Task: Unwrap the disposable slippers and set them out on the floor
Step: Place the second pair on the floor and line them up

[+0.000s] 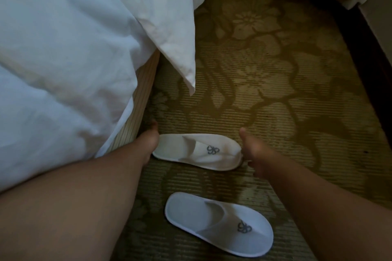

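Two white disposable slippers with a grey flower logo lie unwrapped on the patterned carpet, both with toes pointing right. The far slipper [197,151] lies flat between my hands. My left hand [149,144] touches its heel end, thumb lifted clear and fingers mostly hidden behind the hand. At its toe end is my right hand [253,150], whose thumb is also raised while the fingers touch the slipper's edge. The near slipper [218,223] lies alone, closer to me, untouched by either hand.
A bed with a white duvet [63,48] fills the left side, one corner hanging over the carpet [286,91]. The striped bed base [135,110] stands just behind my left hand. A dark skirting board [369,53] and a wall run along the right.
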Available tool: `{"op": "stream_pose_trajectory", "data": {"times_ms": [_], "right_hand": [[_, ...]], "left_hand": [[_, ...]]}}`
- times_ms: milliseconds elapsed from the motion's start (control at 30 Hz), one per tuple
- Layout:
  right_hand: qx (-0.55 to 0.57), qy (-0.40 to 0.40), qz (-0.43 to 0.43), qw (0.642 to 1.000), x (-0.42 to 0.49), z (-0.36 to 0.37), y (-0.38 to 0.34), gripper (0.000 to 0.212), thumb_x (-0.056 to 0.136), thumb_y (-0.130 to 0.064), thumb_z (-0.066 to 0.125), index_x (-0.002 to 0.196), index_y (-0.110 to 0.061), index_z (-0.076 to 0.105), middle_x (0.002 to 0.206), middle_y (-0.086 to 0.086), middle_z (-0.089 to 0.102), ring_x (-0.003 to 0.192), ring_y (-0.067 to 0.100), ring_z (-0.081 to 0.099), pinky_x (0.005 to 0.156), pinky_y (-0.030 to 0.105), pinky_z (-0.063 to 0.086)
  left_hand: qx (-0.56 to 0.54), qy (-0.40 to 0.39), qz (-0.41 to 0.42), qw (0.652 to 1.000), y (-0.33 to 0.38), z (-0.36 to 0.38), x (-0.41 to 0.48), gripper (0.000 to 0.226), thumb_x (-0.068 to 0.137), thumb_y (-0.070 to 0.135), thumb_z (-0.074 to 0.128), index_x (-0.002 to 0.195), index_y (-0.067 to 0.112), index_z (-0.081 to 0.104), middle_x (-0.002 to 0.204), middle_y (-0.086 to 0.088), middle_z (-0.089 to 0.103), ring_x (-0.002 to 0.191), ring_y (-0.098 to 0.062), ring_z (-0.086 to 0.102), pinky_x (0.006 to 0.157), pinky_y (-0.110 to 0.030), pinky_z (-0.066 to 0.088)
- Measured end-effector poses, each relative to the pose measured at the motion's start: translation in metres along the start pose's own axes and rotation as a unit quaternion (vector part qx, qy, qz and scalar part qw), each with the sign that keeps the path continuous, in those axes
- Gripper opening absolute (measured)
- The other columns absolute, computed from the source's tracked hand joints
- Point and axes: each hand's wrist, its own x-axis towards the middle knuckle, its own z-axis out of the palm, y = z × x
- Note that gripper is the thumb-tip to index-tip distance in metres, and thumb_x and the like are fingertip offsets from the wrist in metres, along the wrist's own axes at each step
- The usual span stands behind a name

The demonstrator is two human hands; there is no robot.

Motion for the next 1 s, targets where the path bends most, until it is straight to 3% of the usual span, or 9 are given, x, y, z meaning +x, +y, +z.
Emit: {"op": "stream_pose_trajectory", "data": {"times_ms": [100, 167, 233, 300, 367, 433, 533, 667, 1000], "right_hand": [[0.022, 0.008, 0.002, 1.000, 0.005, 0.006, 0.001, 0.079, 0.094, -0.068, 0.035, 0.149, -0.012, 0.036, 0.158, 0.015, 0.030, 0.141, 0.035, 0.031, 0.111, 0.047, 0.028], [0.041, 0.015, 0.000, 0.999, 0.007, 0.008, -0.002, 0.077, 0.095, -0.067, 0.035, 0.147, -0.010, 0.040, 0.153, 0.018, 0.038, 0.130, 0.036, 0.044, 0.103, 0.045, 0.038], [0.056, 0.019, -0.009, 0.998, 0.008, 0.009, -0.006, 0.073, 0.096, -0.064, 0.035, 0.145, -0.010, 0.042, 0.147, 0.019, 0.045, 0.099, 0.035, 0.059, 0.076, 0.036, 0.048], [0.047, 0.026, -0.023, 0.998, 0.008, 0.009, -0.010, 0.071, 0.097, -0.063, 0.035, 0.145, -0.012, 0.043, 0.131, 0.015, 0.058, 0.064, 0.024, 0.055, 0.049, 0.030, 0.041], [0.036, 0.032, -0.024, 0.999, 0.007, 0.008, -0.013, 0.069, 0.097, -0.064, 0.035, 0.143, -0.014, 0.045, 0.102, 0.010, 0.066, 0.055, 0.023, 0.055, 0.039, 0.026, 0.039], [0.051, 0.014, -0.022, 0.998, 0.006, 0.009, -0.016, 0.069, 0.096, -0.065, 0.035, 0.145, -0.016, 0.043, 0.118, 0.014, 0.064, 0.078, 0.028, 0.064, 0.048, 0.028, 0.043], [0.073, 0.006, -0.021, 0.997, 0.010, 0.008, -0.020, 0.073, 0.095, -0.066, 0.035, 0.148, -0.017, 0.038, 0.149, 0.015, 0.044, 0.125, 0.034, 0.049, 0.080, 0.038, 0.040], [0.067, 0.001, -0.026, 0.997, 0.015, 0.007, -0.020, 0.077, 0.092, -0.070, 0.035, 0.150, -0.018, 0.035, 0.155, 0.013, 0.037, 0.137, 0.034, 0.039, 0.110, 0.048, 0.032], [0.060, -0.025, -0.028, 0.998, 0.005, -0.001, -0.018, 0.074, 0.093, -0.068, 0.039, 0.149, -0.019, 0.036, 0.153, 0.014, 0.039, 0.138, 0.032, 0.038, 0.101, 0.043, 0.032]], "left_hand": [[-0.017, 0.012, 0.007, 1.000, -0.003, 0.003, 0.002, 0.085, 0.093, 0.072, 0.020, 0.157, 0.016, 0.019, 0.159, -0.015, 0.031, 0.139, -0.036, 0.036, 0.117, -0.052, 0.027], [-0.034, 0.014, 0.011, 0.999, -0.004, 0.002, 0.005, 0.086, 0.092, 0.073, 0.019, 0.157, 0.016, 0.019, 0.159, -0.015, 0.030, 0.140, -0.037, 0.035, 0.117, -0.053, 0.027], [-0.062, 0.014, 0.003, 0.998, -0.004, 0.000, 0.006, 0.088, 0.090, 0.075, 0.021, 0.156, 0.017, 0.021, 0.158, -0.015, 0.032, 0.140, -0.037, 0.036, 0.117, -0.053, 0.027], [-0.082, 0.009, -0.008, 0.997, -0.003, 0.000, 0.005, 0.089, 0.088, 0.077, 0.023, 0.155, 0.018, 0.025, 0.157, -0.015, 0.035, 0.138, -0.037, 0.038, 0.116, -0.053, 0.029], [-0.100, 0.006, -0.005, 0.995, -0.002, 0.000, 0.005, 0.089, 0.087, 0.078, 0.025, 0.154, 0.020, 0.027, 0.156, -0.015, 0.036, 0.137, -0.037, 0.039, 0.115, -0.052, 0.030], [-0.120, 0.016, 0.022, 0.992, -0.001, -0.001, 0.008, 0.084, 0.089, 0.075, 0.026, 0.154, 0.021, 0.029, 0.156, -0.014, 0.037, 0.137, -0.036, 0.040, 0.115, -0.052, 0.032], [-0.135, 0.034, 0.064, 0.988, 0.001, -0.001, 0.012, 0.080, 0.092, 0.073, 0.026, 0.153, 0.022, 0.031, 0.154, -0.013, 0.039, 0.135, -0.035, 0.042, 0.114, -0.051, 0.033], [-0.134, 0.022, 0.074, 0.988, 0.002, 0.000, 0.013, 0.079, 0.092, 0.072, 0.026, 0.153, 0.022, 0.031, 0.156, -0.013, 0.037, 0.137, -0.034, 0.041, 0.115, -0.051, 0.032], [-0.079, 0.000, 0.068, 0.995, -0.001, -0.004, 0.013, 0.084, 0.091, 0.074, 0.026, 0.155, 0.020, 0.025, 0.159, -0.012, 0.032, 0.141, -0.034, 0.036, 0.117, -0.051, 0.027]]}}
